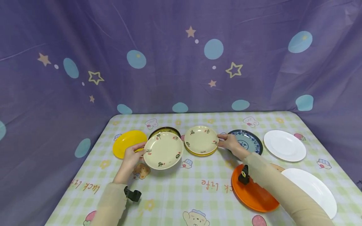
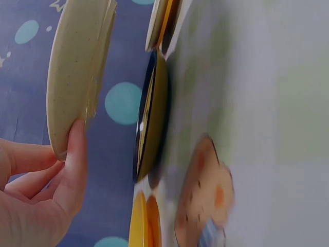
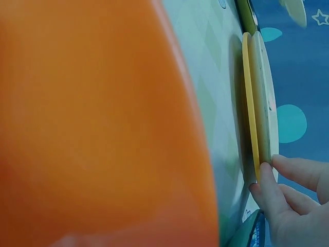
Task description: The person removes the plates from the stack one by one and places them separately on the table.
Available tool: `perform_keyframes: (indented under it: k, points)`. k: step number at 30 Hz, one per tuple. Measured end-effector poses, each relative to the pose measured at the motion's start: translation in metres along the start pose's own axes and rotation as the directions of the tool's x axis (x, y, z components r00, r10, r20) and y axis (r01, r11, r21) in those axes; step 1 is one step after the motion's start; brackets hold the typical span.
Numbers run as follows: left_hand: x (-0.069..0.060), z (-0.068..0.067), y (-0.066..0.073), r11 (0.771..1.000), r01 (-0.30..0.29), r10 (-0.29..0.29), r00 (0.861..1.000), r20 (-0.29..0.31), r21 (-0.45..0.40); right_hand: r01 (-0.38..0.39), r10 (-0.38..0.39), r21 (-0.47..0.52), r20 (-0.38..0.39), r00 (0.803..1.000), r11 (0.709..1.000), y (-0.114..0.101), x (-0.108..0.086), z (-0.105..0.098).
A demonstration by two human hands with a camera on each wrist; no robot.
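Observation:
My left hand pinches the left rim of a cream plate with small dark floral prints. In the left wrist view this plate is held up off the table, thumb on one side and fingers on the other. With thumb and fingers at its right rim, my right hand grips a second cream plate of similar pattern. That one lies on top of a yellow plate, whose edge shows below it. Behind the left cream plate, partly hidden, is a dark-rimmed plate.
A yellow plate lies at the left. To the right are a blue-patterned plate, a white plate, an orange plate and another white plate. My right forearm passes over the orange plate. A checked cloth covers the table.

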State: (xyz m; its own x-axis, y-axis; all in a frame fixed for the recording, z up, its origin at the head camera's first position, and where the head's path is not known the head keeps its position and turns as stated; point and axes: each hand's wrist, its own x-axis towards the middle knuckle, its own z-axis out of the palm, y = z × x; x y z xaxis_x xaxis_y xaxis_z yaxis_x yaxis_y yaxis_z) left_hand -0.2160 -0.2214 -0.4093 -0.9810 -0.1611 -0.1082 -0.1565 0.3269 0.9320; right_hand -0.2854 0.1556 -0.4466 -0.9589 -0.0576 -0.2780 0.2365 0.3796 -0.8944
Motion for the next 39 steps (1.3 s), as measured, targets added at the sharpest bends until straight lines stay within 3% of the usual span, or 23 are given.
perform_keyframes:
  k: [12,20,31,39]
  points:
    - [-0.018,-0.037,-0.027,0.998,-0.064,0.065,0.997,-0.030,0.030,0.000,0.000,0.002,0.010,1.000,1.000,-0.002,-0.003,0.000]
    - [-0.027,-0.058,-0.039,0.999,0.000,0.002,0.998,-0.058,0.047,-0.008,0.008,0.014,0.015,1.000,1.000,-0.002,-0.002,0.001]
    - [-0.037,-0.084,-0.050,0.988,0.041,-0.037,0.999,-0.031,0.150,-0.003,0.003,-0.010,0.010,1.000,1.000,-0.002,-0.002,-0.002]
    - [-0.045,-0.105,-0.061,0.986,0.055,-0.052,0.998,-0.022,0.159,-0.009,0.009,0.001,0.010,1.000,1.000,0.000,-0.002,-0.001]
